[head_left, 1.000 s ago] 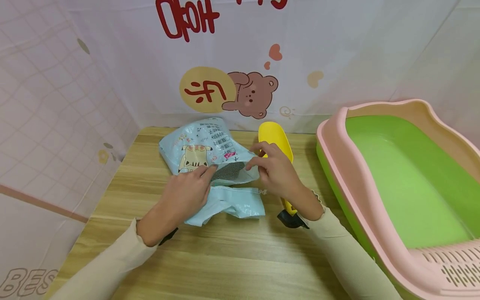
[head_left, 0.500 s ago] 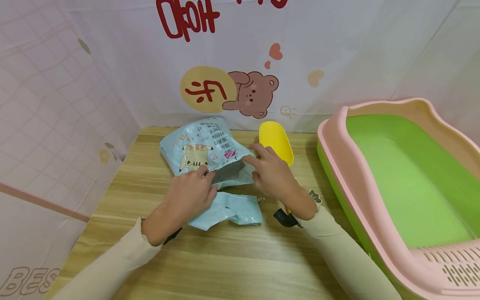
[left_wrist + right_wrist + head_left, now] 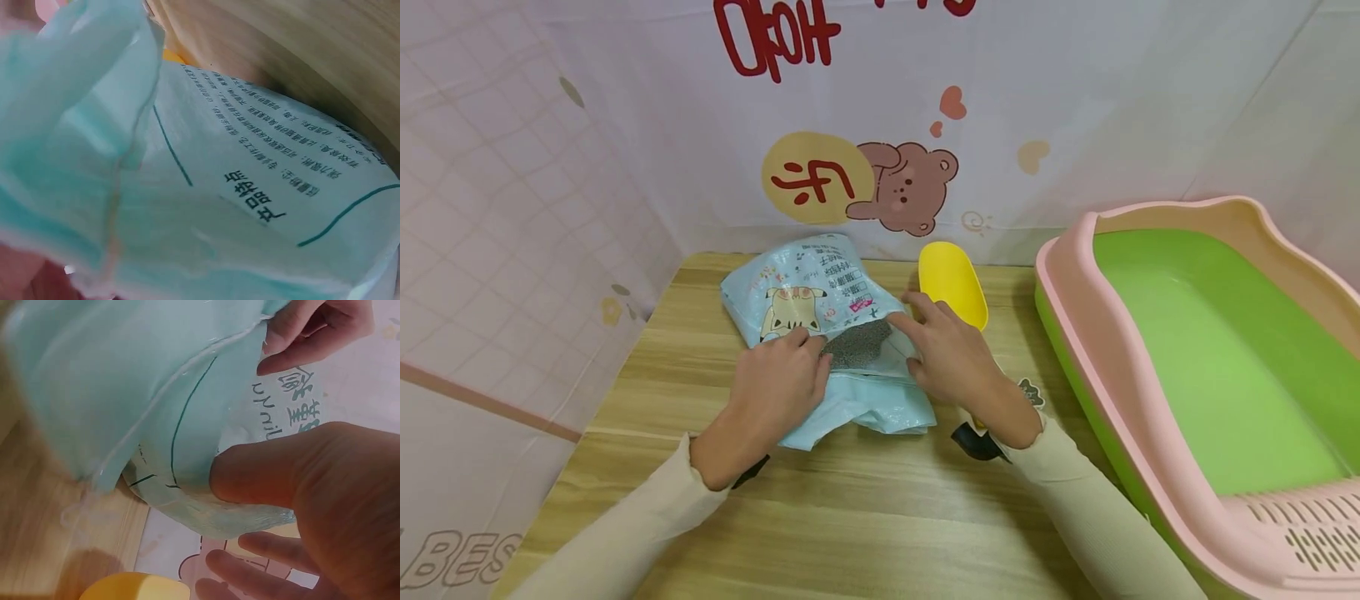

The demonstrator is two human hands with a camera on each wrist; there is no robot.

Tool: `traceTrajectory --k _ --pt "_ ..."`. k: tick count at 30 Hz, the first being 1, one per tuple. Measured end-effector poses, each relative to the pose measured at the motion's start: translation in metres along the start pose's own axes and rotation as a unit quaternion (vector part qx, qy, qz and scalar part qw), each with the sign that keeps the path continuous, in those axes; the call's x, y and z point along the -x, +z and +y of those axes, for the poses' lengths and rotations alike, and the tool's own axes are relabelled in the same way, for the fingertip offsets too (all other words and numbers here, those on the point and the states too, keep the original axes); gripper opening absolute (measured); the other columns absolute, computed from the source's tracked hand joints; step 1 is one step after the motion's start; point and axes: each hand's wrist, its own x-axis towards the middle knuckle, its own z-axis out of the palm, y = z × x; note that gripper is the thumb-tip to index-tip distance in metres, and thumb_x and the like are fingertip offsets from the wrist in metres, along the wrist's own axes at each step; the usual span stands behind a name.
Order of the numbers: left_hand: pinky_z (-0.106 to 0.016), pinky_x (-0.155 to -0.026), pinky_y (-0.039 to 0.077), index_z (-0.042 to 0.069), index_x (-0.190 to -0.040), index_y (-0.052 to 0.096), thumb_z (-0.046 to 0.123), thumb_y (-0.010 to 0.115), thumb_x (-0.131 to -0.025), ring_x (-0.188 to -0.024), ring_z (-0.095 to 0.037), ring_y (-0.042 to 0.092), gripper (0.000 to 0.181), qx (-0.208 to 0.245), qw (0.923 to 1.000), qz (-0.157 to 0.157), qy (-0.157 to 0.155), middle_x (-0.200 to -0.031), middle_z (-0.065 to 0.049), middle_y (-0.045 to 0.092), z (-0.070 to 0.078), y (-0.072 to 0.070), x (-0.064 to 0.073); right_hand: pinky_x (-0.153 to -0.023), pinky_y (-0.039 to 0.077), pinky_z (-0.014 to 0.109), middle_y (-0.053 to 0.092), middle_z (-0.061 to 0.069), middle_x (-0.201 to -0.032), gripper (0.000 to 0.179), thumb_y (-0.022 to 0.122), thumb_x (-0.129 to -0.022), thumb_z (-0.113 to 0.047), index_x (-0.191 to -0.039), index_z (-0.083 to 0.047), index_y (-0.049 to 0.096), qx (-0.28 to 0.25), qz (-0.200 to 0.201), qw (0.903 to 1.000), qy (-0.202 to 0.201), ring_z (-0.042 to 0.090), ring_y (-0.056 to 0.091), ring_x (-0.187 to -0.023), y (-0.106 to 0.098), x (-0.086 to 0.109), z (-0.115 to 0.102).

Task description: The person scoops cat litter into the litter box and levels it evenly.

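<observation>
Hands: two, left hand [image 3: 778, 387] and right hand [image 3: 957, 357]
Sleeves [image 3: 617, 529]: two, one left and one right
Black bands [image 3: 977, 442]: two, one left and one right
Bag [image 3: 808, 271]: one, with one opening [image 3: 856, 346]
Scoop [image 3: 951, 287]: one
Tub [image 3: 1105, 350]: one
Table [image 3: 820, 525]: one
Bear [image 3: 917, 187]: one, printed
Disc [image 3: 788, 202]: one, printed
Flower [image 3: 612, 312]: one, printed
Hearts [image 3: 952, 102]: three, printed, two reddish and one tan

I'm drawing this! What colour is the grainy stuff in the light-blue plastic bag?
The grainy stuff is grey; it shows best in the head view.
</observation>
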Motion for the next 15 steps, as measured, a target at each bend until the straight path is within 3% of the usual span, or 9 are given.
traceTrajectory --k 4,8,15 --pt "-0.050 -0.049 0.056 0.007 -0.116 0.084 0.026 0.084 -0.096 -0.078 -0.036 0.076 0.028 -0.004 0.9998 -0.015 -0.007 -0.110 -0.015 0.076 0.002 -0.001 -0.001 -0.071 0.062 0.045 0.052 0.017 -0.161 0.061 0.088 -0.088 -0.010 -0.146 -0.016 0.068 0.001 -0.005 1.0000 0.008 0.038 0.064 -0.121 -0.003 0.000 0.000" --pt "-0.053 -0.052 0.059 0.007 -0.122 0.083 0.021 0.082 -0.094 -0.086 -0.039 0.078 0.031 0.000 0.9992 -0.040 -0.009 -0.126 -0.018 0.076 0.006 -0.004 -0.003 -0.073 0.063 0.047 0.052 0.016 -0.162 0.062 0.088 -0.088 -0.012 -0.146 -0.016 0.068 -0.005 -0.011 0.9998 0.019 0.038 0.063 -0.124 -0.005 0.001 0.000" --pt "-0.056 -0.065 0.062 -0.001 -0.124 0.079 0.019 0.085 -0.093 -0.090 -0.039 0.079 0.037 0.036 0.9963 -0.076 -0.019 -0.123 -0.015 0.078 0.011 -0.005 -0.005 -0.077 0.062 0.047 0.054 0.018 -0.160 0.059 0.087 -0.091 -0.013 -0.147 -0.017 0.069 -0.039 -0.004 0.9992 -0.007 0.037 0.064 -0.120 -0.003 0.009 0.000"
